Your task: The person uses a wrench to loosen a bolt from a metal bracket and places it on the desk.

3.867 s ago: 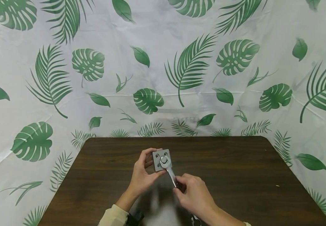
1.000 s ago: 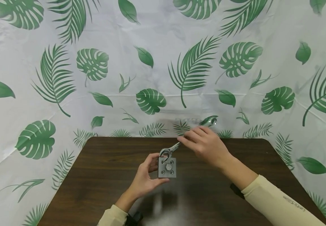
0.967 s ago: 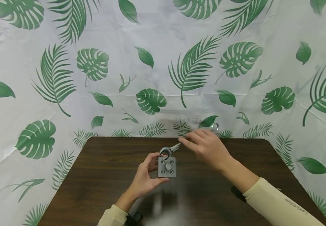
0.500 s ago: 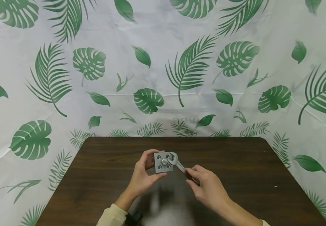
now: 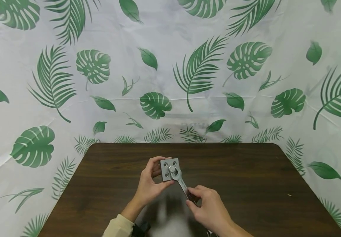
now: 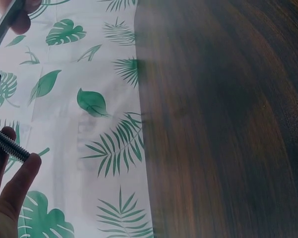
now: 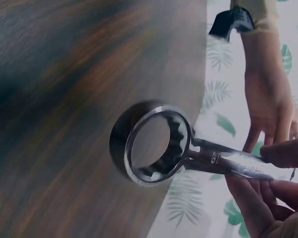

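Observation:
My left hand (image 5: pixel 147 186) holds up a square metal plate (image 5: pixel 170 161) by its edges, thumb below and fingers above. Holes sit near the plate's corners, and a bolt head (image 5: pixel 172 169) stands out at its middle. In the left wrist view, the bolt's threaded shank (image 6: pixel 12 146) sticks out behind, by my fingertips (image 6: pixel 33 161). My right hand (image 5: pixel 210 207) pinches a combination wrench (image 5: pixel 183 187) by its handle. The wrench's open end is at the bolt head; how fully it is seated I cannot tell. Its ring end (image 7: pixel 158 144) points away in the right wrist view.
Beneath both hands is a dark wood-grain table (image 5: pixel 114 174) with rounded far corners. A white cloth with green leaves (image 5: pixel 188 125) hangs behind and beside it. A small pale speck (image 5: pixel 289 195) lies on the right side. A black strap (image 5: pixel 140 228) circles the left wrist.
The wrench has swung from above the plate down to its lower right, its open end moving onto the bolt head. My right hand came down with it; the left still holds the plate.

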`<state>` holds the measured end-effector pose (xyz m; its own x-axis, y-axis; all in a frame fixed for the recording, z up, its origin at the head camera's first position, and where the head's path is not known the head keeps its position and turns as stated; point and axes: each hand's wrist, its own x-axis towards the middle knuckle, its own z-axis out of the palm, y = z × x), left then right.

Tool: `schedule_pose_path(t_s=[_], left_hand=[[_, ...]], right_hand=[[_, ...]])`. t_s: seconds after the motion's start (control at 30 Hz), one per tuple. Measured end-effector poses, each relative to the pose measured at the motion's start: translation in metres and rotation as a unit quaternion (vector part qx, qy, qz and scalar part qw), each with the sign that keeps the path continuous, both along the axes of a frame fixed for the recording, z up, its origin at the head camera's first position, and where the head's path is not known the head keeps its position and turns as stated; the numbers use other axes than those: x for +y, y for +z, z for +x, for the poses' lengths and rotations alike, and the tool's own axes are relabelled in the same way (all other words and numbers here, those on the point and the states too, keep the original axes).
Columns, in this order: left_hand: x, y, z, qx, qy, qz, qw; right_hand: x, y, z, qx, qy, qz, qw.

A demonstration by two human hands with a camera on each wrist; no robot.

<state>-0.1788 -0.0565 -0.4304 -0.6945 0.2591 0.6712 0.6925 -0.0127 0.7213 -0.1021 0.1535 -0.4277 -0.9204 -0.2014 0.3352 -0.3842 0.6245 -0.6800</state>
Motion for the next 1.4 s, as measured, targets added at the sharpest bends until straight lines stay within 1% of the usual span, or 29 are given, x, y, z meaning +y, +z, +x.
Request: schedule_pose_path(t_s=[0.03, 0.13, 0.43, 0.67, 0.73, 0.9, 1.1, 1.2, 1.27, 1.33, 1.4], left_hand=[[0.000, 0.003, 0.002, 0.000, 0.002, 0.001, 1.0000], [0.000, 0.005, 0.003, -0.004, 0.008, 0.000, 1.0000], [-0.001, 0.003, 0.003, 0.004, 0.021, -0.004, 0.9998], [0.000, 0.002, 0.003, 0.004, 0.019, 0.002, 0.9998], [0.000, 0.002, 0.003, 0.002, 0.017, 0.002, 0.9999], [0.001, 0.001, 0.004, 0.005, 0.014, 0.002, 0.9999], [0.000, 0.002, 0.005, 0.001, 0.015, -0.001, 0.9999], [-0.001, 0.003, 0.005, -0.005, 0.020, -0.007, 0.9998], [-0.002, 0.003, 0.006, -0.005, 0.021, -0.010, 0.9997], [-0.003, 0.003, 0.006, -0.004, 0.021, -0.010, 0.9997], [-0.003, 0.003, 0.006, -0.003, 0.019, -0.009, 0.9998]], right_hand=[[-0.002, 0.000, 0.000, -0.007, -0.002, -0.004, 1.0000], [-0.006, 0.001, 0.001, -0.022, -0.011, -0.012, 0.9996], [-0.012, 0.000, 0.004, -0.023, -0.033, -0.027, 0.9988], [-0.015, 0.003, 0.005, -0.062, -0.035, -0.042, 0.9966], [-0.016, 0.004, 0.004, -0.065, -0.038, -0.043, 0.9963], [-0.018, 0.004, 0.000, -0.044, -0.039, -0.040, 0.9975], [-0.016, 0.003, -0.005, -0.009, -0.029, -0.016, 0.9994], [-0.013, 0.003, -0.008, 0.014, -0.026, 0.011, 0.9995], [-0.010, 0.002, -0.011, 0.038, -0.026, 0.036, 0.9983], [-0.006, 0.002, -0.015, 0.063, -0.026, 0.062, 0.9957], [0.000, 0.002, -0.020, 0.095, -0.026, 0.090, 0.9911]])
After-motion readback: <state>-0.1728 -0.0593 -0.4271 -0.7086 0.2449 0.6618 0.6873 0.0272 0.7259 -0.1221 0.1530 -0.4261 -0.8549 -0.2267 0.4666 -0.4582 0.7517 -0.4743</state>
